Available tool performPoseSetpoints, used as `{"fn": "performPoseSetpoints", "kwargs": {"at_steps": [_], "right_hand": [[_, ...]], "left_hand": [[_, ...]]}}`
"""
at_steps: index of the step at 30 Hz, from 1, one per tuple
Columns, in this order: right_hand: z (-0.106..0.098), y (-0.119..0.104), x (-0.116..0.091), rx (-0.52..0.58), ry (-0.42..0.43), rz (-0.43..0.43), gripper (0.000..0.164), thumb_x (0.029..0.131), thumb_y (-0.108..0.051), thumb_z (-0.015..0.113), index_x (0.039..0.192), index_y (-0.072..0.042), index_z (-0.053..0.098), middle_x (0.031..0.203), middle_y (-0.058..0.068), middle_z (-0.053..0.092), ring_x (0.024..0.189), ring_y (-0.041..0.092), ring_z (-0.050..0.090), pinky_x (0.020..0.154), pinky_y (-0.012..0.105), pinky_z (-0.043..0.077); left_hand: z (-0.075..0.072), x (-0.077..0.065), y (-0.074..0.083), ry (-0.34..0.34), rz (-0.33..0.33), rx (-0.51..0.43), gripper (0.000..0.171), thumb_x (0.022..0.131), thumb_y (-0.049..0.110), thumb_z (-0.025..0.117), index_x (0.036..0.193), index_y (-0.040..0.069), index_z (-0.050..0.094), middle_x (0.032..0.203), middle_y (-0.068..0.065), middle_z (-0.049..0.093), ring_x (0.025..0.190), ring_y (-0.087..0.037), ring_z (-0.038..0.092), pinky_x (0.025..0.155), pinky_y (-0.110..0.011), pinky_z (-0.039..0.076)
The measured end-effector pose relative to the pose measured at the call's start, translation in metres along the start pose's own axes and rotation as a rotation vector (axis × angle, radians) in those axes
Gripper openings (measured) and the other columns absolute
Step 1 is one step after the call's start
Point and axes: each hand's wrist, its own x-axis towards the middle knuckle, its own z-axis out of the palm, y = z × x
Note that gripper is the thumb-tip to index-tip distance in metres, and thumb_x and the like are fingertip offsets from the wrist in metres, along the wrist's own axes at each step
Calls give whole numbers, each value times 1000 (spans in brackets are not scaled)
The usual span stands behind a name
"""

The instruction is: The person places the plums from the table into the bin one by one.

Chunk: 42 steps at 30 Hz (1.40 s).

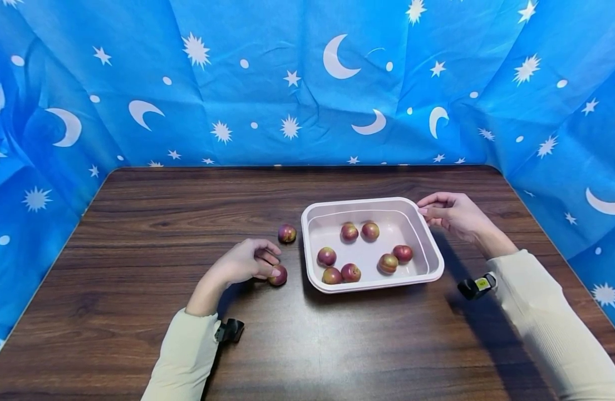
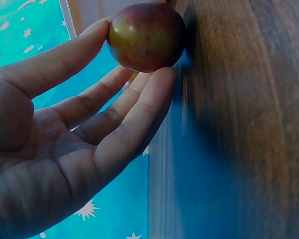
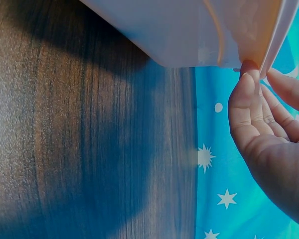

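My left hand [image 1: 247, 260] pinches a plum [image 1: 278, 275] between thumb and fingers, left of a white plastic tray [image 1: 372, 283]. In the left wrist view that reddish-green plum [image 2: 147, 37] sits between the thumb tip and a fingertip, close over the wood. Another plum [image 1: 287, 233] lies on the table beside the tray's left wall. Several plums rest inside the tray, among them one at the right [image 1: 403, 253]. At the tray's far right corner, my right hand [image 1: 452, 214] grips the rim; the right wrist view shows its thumb and fingers [image 3: 246, 92] on either side of the rim.
The dark wooden table [image 1: 137, 250] stretches out on both sides of the tray. A blue curtain [image 1: 267, 83] with white moons and stars hangs behind the table and along its sides. A black wrist camera [image 1: 229, 331] sits on the left forearm, another [image 1: 476, 286] on the right.
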Motion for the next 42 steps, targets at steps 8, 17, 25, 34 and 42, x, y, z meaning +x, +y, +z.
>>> {"fn": "performPoseSetpoints", "kwargs": {"at_steps": [8,17,25,34,42], "right_hand": [[-1,1,0,1,-1,-1,15,86,-13,64,99,-6,62,85,1,66,72,14,61,71,27,53],[1,-2,-1,5,1,7,16,86,-13,64,99,-6,62,84,1,66,71,14,61,70,26,53],[0,-1,0,31,-11,-6,12,85,-11,65,97,-8,64,84,2,66,71,14,62,71,27,53],[0,-1,0,15,-7,-7,17,86,-12,64,100,-4,61,85,1,66,72,14,62,70,26,53],[0,0,0,-4,-3,-7,17,86,-14,65,100,-6,62,85,1,66,73,14,62,71,27,53]], "left_hand": [[1,1,-1,-23,15,-3,36,80,0,66,111,-11,50,93,-15,60,76,-16,60,69,-34,53],[0,0,0,-5,0,-2,34,80,-1,66,109,-10,52,91,-14,61,75,-17,60,68,-34,53],[-2,-1,2,8,13,-18,35,79,-2,67,109,-12,52,92,-16,60,74,-16,60,68,-32,53],[-10,0,7,47,4,-37,37,80,-2,66,112,-12,51,97,-18,59,78,-18,59,70,-33,53],[-17,-2,16,98,12,-32,37,79,-1,67,112,-9,52,99,-18,58,82,-21,59,73,-39,52]]}}
